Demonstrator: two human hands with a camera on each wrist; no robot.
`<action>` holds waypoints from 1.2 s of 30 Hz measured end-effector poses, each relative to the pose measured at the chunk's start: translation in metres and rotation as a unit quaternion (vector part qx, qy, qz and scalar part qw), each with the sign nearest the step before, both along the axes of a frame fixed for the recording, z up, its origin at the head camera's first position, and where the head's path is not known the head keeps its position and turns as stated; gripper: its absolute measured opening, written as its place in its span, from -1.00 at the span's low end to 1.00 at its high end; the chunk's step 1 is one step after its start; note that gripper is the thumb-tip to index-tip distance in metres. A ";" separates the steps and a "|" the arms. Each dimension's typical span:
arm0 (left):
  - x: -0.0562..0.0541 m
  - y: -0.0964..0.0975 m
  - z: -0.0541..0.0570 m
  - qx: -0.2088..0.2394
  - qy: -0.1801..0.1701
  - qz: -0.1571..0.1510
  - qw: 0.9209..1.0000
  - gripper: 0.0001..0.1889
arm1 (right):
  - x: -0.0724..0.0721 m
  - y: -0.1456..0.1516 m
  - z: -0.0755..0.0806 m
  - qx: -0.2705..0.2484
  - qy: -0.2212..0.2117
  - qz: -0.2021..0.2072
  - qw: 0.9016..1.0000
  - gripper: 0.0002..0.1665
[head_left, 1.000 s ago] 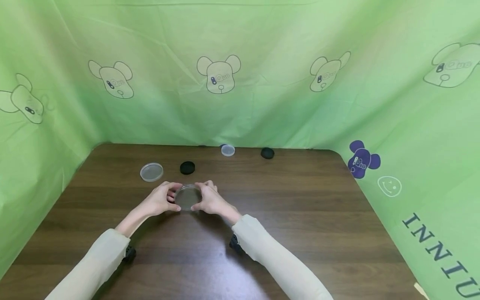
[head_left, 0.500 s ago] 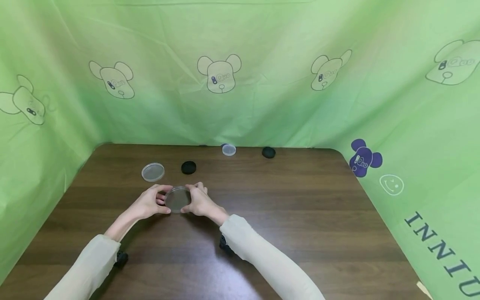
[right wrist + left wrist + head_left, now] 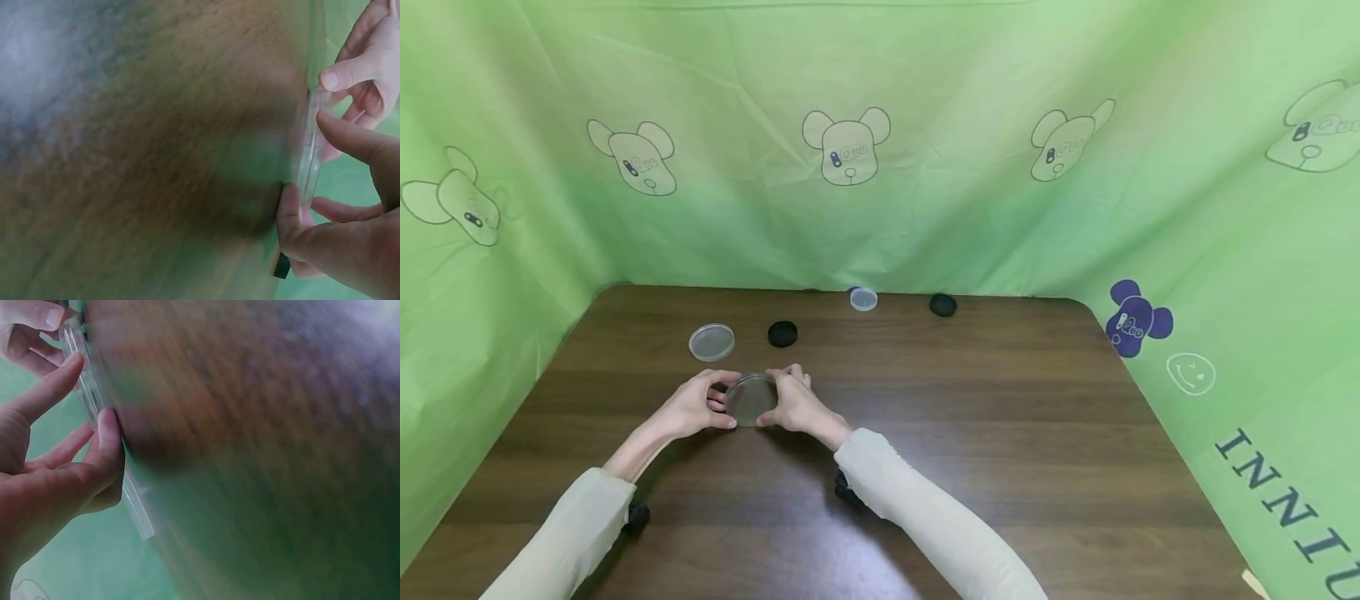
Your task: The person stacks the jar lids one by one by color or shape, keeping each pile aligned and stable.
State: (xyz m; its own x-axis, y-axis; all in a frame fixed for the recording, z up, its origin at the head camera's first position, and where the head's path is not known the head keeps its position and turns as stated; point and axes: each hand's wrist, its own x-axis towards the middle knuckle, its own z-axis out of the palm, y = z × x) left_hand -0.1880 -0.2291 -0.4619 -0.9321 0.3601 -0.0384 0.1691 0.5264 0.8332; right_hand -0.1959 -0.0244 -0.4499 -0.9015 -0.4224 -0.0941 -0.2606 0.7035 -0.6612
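Both hands hold a clear round petri dish [image 3: 751,401] flat, low over or on the table; which of the two is hard to tell. My left hand [image 3: 691,405] grips its left rim between thumb and fingers. On the opposite rim, my right hand [image 3: 800,407] pinches it the same way. In the right wrist view the dish [image 3: 308,162] appears edge-on, with stacked rims between the fingertips. Just behind the left hand lies another clear round dish [image 3: 711,342]. A black round disc, like a cap [image 3: 782,334], sits behind the held dish.
A smaller clear round dish [image 3: 863,300] and a second black disc [image 3: 943,305] lie near the back edge of the wooden table [image 3: 1000,433]. A green printed curtain [image 3: 715,208] encloses the back and sides.
Both hands have shifted the petri dish left and slightly toward me, still holding its two sides. The view has turned a little, while the other dishes and discs stay where they lay.
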 end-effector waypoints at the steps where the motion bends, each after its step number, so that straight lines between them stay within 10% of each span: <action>1: 0.000 0.000 -0.001 0.005 -0.002 -0.001 1.000 -0.26 | 0.000 0.001 0.000 -0.002 -0.004 0.000 1.000 -0.05; 21: -0.001 0.000 -0.003 0.027 -0.003 -0.004 1.000 -0.25 | -0.017 0.020 -0.010 -0.126 -0.064 0.014 0.990 -0.21; 36: 0.036 0.008 0.000 0.054 -0.002 0.015 0.998 -0.26 | 0.001 0.041 -0.009 -0.213 -0.143 0.054 0.965 -0.28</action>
